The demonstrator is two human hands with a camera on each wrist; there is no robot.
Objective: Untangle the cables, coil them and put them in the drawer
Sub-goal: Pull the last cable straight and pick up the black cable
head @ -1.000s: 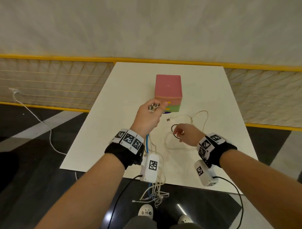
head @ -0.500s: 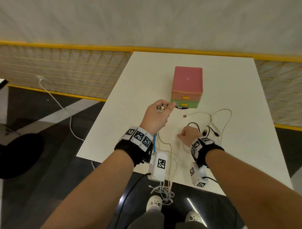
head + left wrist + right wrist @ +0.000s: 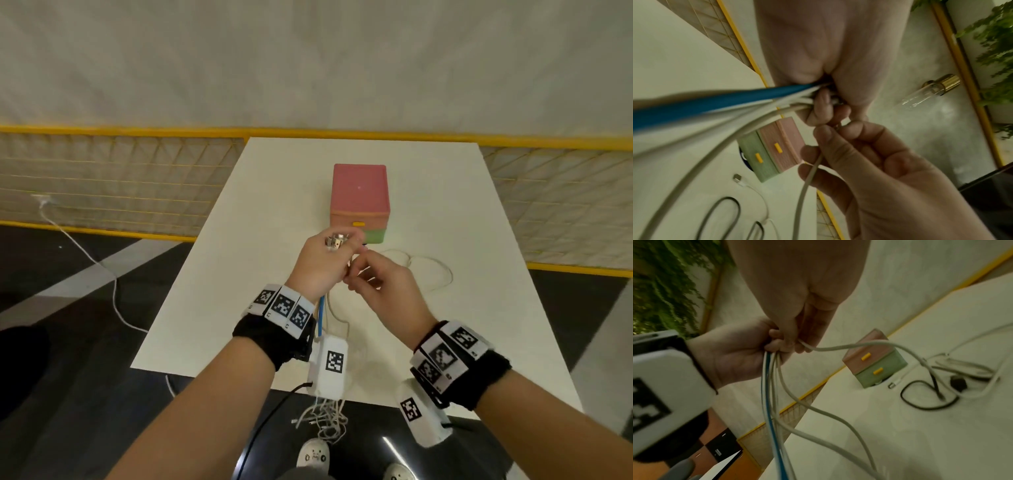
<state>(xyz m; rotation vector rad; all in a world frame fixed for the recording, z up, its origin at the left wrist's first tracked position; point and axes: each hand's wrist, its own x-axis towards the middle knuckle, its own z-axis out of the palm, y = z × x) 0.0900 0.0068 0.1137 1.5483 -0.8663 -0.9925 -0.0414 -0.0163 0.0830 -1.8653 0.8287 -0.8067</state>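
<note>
Right hand (image 3: pixel 383 287) has risen to pinch a white cable (image 3: pixel 849 344) beside the left hand (image 3: pixel 322 263) gripping the bundle (image 3: pixel 770 386).

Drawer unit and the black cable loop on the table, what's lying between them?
A silver USB plug on a white lead lies between the drawer unit and the black cable loop, seen in the right wrist view.

Loose cables (image 3: pixel 929 391) lie before the drawer box (image 3: pixel 359 202); table (image 3: pixel 239 274) left bare
</note>
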